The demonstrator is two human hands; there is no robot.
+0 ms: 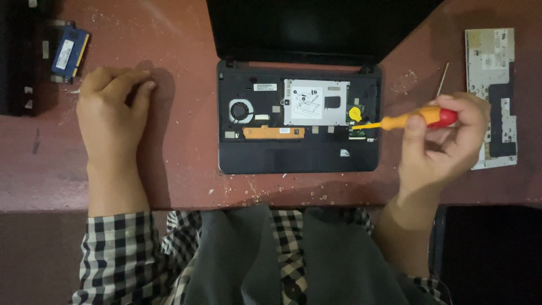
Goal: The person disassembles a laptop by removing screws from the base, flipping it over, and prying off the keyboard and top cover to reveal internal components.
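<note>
Yellow screwdriver (pixel 403 120) gripped in right hand (pixel 443 141) fingers, tip angled into opened laptop (pixel 299 124) at centre frame; left hand (pixel 113 116) loosely curled, empty, steadying on desk (pixel 186 186).

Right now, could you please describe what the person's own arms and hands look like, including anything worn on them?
Both hands are bare: the left hand and right hand show no gloves, rings or watch. Each forearm is uncovered up to a rolled sleeve of black-and-white checked cloth, the left sleeve plainly seen, the right sleeve only at the frame's lower edge.
</note>
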